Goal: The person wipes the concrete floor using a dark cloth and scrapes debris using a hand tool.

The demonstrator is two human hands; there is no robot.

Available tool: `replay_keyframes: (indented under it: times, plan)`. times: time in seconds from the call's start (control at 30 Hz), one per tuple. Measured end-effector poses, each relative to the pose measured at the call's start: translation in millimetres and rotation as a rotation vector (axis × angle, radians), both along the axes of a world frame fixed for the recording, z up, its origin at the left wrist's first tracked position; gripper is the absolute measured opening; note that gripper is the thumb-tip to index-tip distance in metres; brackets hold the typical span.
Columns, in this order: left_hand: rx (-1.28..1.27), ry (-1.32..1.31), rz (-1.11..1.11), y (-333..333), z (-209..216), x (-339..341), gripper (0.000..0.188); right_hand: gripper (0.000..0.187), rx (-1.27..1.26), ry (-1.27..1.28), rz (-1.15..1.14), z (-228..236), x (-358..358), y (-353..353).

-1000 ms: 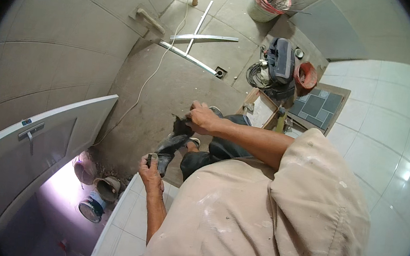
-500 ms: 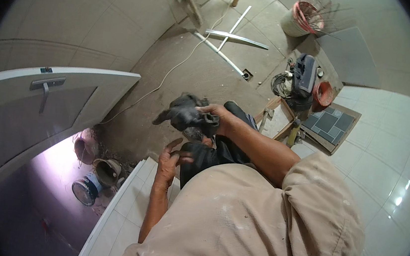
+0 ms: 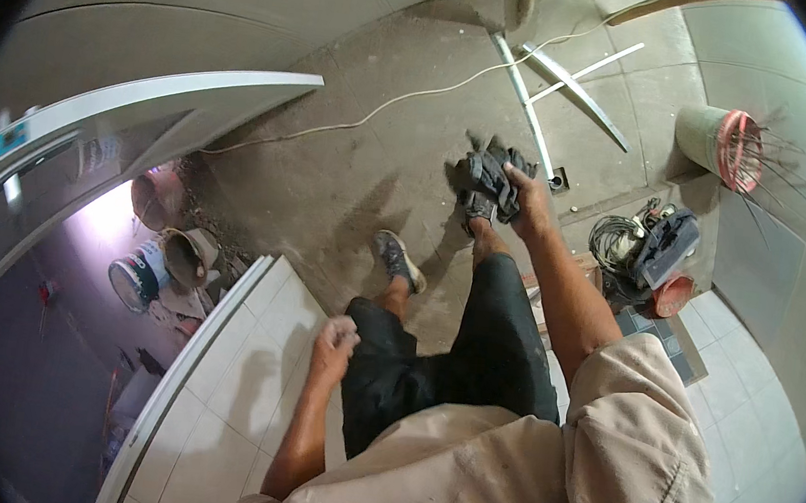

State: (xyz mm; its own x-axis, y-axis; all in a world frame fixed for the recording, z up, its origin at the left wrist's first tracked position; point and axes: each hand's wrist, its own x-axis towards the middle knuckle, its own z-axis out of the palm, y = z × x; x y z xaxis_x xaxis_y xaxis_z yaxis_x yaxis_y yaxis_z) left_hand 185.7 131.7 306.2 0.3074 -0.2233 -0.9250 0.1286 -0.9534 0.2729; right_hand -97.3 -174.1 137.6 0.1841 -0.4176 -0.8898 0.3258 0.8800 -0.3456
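Note:
My right hand [image 3: 526, 201] is closed around a bundle of crumpled dark grey cloth [image 3: 495, 175], held out ahead of me above my forward foot. Its folds hang loosely on both sides of the fingers, and part of the shoe is hidden behind it. My left hand [image 3: 332, 350] is beside my dark shorts at the left, over the white tiles. Its fingers are curled and slightly blurred, with nothing visible in them.
A white door [image 3: 143, 111] stands at the left, near several buckets [image 3: 137, 281]. A pale cable [image 3: 389, 103] crosses the dusty floor toward metal strips [image 3: 577, 93]. At right are a bucket of thin rods [image 3: 704, 141], a dark tool bag [image 3: 667, 248] and a tile panel [image 3: 673, 349].
The bundle in my right hand has moved forward and right. My left hand has drawn back from it, its fingers now curled. My body is more upright, with legs and shoes showing.

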Motion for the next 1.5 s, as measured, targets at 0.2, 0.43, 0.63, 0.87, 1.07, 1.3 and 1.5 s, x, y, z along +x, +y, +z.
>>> replay_keyframes:
  times: [0.2, 0.43, 0.63, 0.87, 1.07, 1.3, 1.5]
  plan:
    - [-0.318, -0.307, -0.130, -130.4, -132.8, 90.0, 0.044, 0.018, -0.226, 0.316, 0.303, -112.7, -30.9, -77.0]
    - [-0.358, -0.096, -0.123, -75.7, -286.5, 44.8, 0.023, 0.091, -0.586, 1.113, 0.910, -308.0, -44.0, -146.0]
    - [-0.037, 0.186, 0.029, 65.1, -352.1, -43.9, 0.027, 0.082, -0.497, 1.614, 1.036, -428.8, 75.8, -83.5]
    - [-0.052, 0.311, 0.215, 77.5, -371.7, -82.8, 0.025, 0.057, -1.252, 0.910, 1.244, -418.0, 142.6, 6.3]
    - [-0.135, 0.385, 0.087, 52.0, -369.5, -80.1, 0.027, 0.056, -0.724, 1.476, 0.961, -428.4, 78.4, -89.5]
    - [-0.103, 0.501, 0.019, 50.5, -373.0, -94.5, 0.030, 0.051, -1.142, 1.012, 1.463, -452.0, 352.2, 146.2]
    - [-0.163, 0.500, -0.142, 81.8, -372.5, -91.6, 0.040, 0.054, -1.061, 0.488, 0.970, -339.3, 320.8, 169.9]
